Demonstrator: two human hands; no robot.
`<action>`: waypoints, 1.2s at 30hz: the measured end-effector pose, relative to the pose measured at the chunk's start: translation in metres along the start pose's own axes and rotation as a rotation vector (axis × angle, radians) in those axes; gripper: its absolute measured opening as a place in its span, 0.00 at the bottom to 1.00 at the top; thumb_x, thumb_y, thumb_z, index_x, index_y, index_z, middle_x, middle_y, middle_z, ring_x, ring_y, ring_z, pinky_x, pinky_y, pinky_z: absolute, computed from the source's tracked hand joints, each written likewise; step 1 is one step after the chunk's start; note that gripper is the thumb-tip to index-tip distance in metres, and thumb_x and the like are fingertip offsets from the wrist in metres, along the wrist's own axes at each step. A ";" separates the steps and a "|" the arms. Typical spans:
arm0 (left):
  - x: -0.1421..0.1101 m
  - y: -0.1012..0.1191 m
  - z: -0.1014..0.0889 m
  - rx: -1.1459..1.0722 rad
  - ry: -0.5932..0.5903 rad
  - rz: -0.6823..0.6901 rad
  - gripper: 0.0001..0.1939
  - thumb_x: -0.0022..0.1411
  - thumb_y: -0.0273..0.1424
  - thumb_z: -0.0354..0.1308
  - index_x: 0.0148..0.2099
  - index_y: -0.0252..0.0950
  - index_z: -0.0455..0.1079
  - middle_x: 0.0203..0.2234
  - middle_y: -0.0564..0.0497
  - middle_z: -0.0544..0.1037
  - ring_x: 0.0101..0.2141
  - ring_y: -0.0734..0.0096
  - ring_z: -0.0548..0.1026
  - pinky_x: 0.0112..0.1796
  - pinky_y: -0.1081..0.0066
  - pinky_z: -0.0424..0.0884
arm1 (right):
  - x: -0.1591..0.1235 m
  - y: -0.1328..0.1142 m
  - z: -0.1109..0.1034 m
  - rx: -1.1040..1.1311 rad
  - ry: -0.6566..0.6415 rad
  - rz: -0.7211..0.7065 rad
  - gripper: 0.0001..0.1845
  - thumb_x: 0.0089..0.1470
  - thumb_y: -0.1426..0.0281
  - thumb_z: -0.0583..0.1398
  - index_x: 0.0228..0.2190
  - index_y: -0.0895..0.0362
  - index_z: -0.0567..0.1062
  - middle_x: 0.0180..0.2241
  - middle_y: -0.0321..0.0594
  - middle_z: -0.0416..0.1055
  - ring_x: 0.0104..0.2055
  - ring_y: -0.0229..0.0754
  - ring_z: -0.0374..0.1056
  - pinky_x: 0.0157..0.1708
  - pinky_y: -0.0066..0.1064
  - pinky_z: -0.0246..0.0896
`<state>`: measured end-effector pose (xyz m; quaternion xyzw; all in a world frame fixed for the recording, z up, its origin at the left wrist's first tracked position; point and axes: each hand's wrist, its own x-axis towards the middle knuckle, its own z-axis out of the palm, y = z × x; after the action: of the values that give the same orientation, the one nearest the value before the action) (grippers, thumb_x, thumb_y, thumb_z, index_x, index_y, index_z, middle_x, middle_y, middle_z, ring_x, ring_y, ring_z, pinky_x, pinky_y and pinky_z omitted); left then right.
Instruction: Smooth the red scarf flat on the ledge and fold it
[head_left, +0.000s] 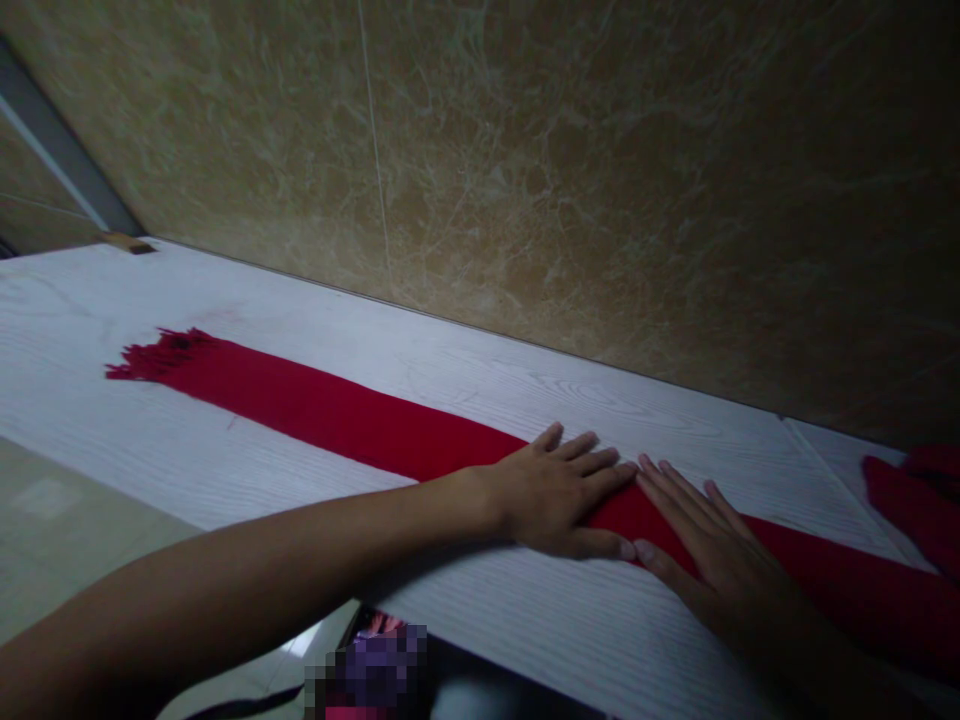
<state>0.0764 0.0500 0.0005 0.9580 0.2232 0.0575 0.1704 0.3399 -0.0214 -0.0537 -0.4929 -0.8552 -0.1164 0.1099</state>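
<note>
A long red scarf [322, 405] with a fringed end lies flat along a white wood-grain table, in a narrow strip from the left toward the lower right. My left hand [562, 495] rests palm down on it, fingers spread. Close beside it, my right hand [694, 540] also lies on the scarf with its fingers stretched out. The two thumbs and index fingertips nearly meet, and red cloth shows between them. Neither hand grips the fabric. My forearms and hands hide parts of the scarf's near edge.
More red cloth [919, 500] lies at the right edge of the white table [300, 560]. A marbled tile wall [525, 180] rises directly behind. A small brown block [127, 242] sits at the far left corner. Tiled floor [67, 510] shows at lower left, beside a pixelated patch.
</note>
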 end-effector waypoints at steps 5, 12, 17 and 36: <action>-0.001 0.001 -0.002 -0.011 -0.009 0.003 0.45 0.71 0.55 0.47 0.76 0.31 0.41 0.73 0.40 0.49 0.72 0.47 0.43 0.68 0.42 0.40 | 0.000 -0.001 0.000 0.015 -0.017 0.002 0.37 0.69 0.53 0.49 0.71 0.55 0.50 0.69 0.53 0.57 0.69 0.58 0.55 0.63 0.62 0.56; -0.001 0.001 -0.002 -0.010 -0.011 0.001 0.45 0.71 0.55 0.47 0.76 0.31 0.41 0.73 0.40 0.48 0.72 0.47 0.43 0.69 0.43 0.39 | -0.001 0.000 0.001 0.020 -0.009 0.015 0.37 0.69 0.55 0.49 0.72 0.55 0.48 0.69 0.52 0.56 0.70 0.57 0.54 0.65 0.61 0.53; 0.000 0.001 -0.002 0.007 -0.008 0.003 0.45 0.71 0.56 0.46 0.76 0.31 0.41 0.73 0.40 0.49 0.72 0.48 0.43 0.69 0.43 0.41 | 0.000 0.000 -0.001 0.005 -0.011 -0.007 0.36 0.69 0.55 0.48 0.71 0.56 0.49 0.68 0.54 0.57 0.69 0.59 0.55 0.62 0.63 0.57; -0.001 0.002 -0.004 0.005 -0.010 -0.002 0.45 0.71 0.55 0.47 0.76 0.30 0.41 0.73 0.40 0.49 0.72 0.48 0.44 0.69 0.43 0.40 | 0.001 -0.002 -0.001 0.024 -0.003 0.013 0.36 0.69 0.52 0.47 0.71 0.55 0.52 0.68 0.52 0.59 0.69 0.58 0.56 0.64 0.62 0.54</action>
<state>0.0751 0.0491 0.0049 0.9586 0.2234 0.0520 0.1690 0.3380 -0.0215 -0.0521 -0.4973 -0.8535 -0.1044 0.1154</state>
